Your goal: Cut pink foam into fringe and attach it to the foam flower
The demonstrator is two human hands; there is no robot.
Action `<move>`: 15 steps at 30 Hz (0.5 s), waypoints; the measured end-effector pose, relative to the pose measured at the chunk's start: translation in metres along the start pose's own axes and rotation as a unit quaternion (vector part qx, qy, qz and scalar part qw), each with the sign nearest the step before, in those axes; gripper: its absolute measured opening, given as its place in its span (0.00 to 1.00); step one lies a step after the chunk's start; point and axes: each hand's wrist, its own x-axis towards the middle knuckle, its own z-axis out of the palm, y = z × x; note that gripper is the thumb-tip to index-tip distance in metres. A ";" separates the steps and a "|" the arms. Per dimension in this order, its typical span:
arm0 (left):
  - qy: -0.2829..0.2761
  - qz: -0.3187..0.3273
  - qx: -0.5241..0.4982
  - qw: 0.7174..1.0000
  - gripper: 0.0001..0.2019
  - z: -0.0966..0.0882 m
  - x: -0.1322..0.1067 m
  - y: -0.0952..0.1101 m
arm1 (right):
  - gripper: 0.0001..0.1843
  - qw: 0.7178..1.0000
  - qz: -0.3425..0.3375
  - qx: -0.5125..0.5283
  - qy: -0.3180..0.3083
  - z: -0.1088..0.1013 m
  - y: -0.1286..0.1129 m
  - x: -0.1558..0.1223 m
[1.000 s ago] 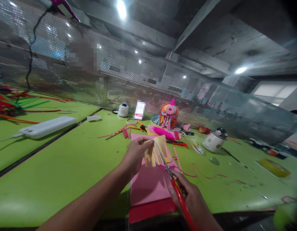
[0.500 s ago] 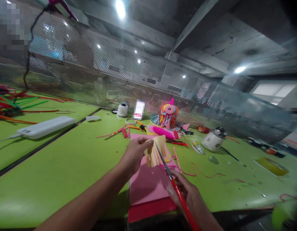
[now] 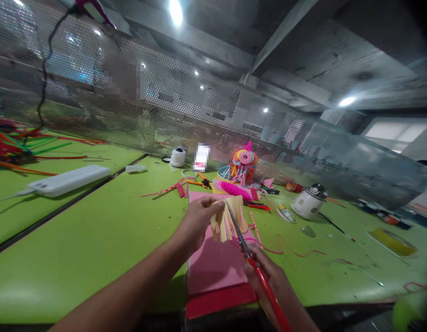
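My left hand (image 3: 200, 216) is closed, pinching the top left edge of a pale yellow paper (image 3: 237, 210) whose lower part hangs in cut fringe strips. In my right hand (image 3: 268, 276) are scissors (image 3: 260, 273) with red handles, held at the lower right. Their metal blades point up and left, lying against the fringed paper near my left fingertips. Below both hands lies a pink sheet (image 3: 216, 272), with a red sheet (image 3: 220, 302) showing under its near edge. My right fingers partly hide the scissors' handles.
Behind the paper stand a colourful tasselled paper figure (image 3: 243, 162), a bright pink yarn bundle (image 3: 236, 189) and a phone with a lit screen (image 3: 201, 157). A white thread spool (image 3: 177, 157) is near the mesh divider (image 3: 185, 101). To the right is a white pot-like appliance (image 3: 307, 203); far left, a white power strip (image 3: 69, 180).
The fringed paper now hangs flatter and more spread out, with its strips more separated. The scissors remain at the paper, and both hands have barely moved. The view has shifted slightly.
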 end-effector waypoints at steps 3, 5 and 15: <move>0.003 0.007 -0.002 1.000 0.07 0.001 -0.001 0.001 | 0.28 0.999 0.030 0.036 -0.013 -0.001 -0.004 0.001; 0.004 0.008 -0.005 1.000 0.07 0.001 -0.001 0.002 | 0.28 0.998 0.039 0.041 -0.013 -0.001 -0.005 0.001; 0.014 -0.013 0.009 1.000 0.07 -0.001 0.004 -0.005 | 0.28 0.997 0.062 0.004 -0.039 0.001 -0.001 0.001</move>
